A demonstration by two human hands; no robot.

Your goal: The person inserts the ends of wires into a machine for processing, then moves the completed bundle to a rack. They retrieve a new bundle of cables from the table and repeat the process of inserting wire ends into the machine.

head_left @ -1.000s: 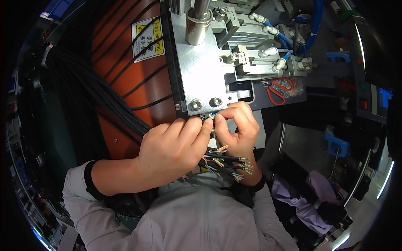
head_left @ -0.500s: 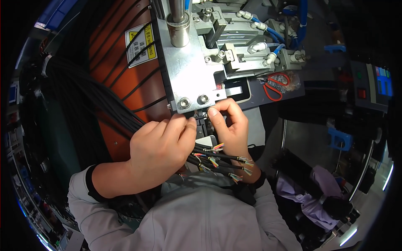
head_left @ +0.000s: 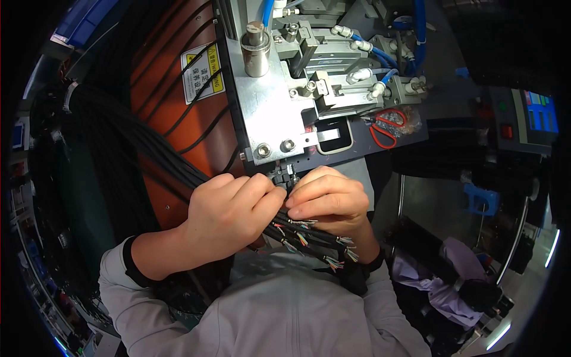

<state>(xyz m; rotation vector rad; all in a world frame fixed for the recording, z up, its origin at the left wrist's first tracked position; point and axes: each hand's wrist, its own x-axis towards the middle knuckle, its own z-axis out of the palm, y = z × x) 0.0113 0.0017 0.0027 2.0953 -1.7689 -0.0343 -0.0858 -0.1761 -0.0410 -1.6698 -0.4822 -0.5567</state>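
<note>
Just below the machine's steel plate [head_left: 262,113], my left hand [head_left: 235,208] is closed over black cables [head_left: 315,238]. Their cut ends stick out to the right beneath my hands, showing thin coloured wires. My right hand [head_left: 330,196] has its fingers bent and pressed together, their tips close to the left fingertips. Whatever lies between these tips is hidden. A small dark metal fixture [head_left: 284,175] shows above the gap between my hands, under the plate's front edge.
A long black cable bundle [head_left: 131,128] runs at left beside an orange-brown panel [head_left: 178,137]. Red-handled scissors [head_left: 386,128] lie beyond the right hand, near an open tray [head_left: 351,143]. Blue air hoses [head_left: 419,35] stand behind. A control screen [head_left: 541,113] is far right.
Both hands have drawn back from the plate toward my body, uncovering the fixture. The right fingers went from a raised pinch to a lower, folded grip. The rod above the plate's collar now shows a short end.
</note>
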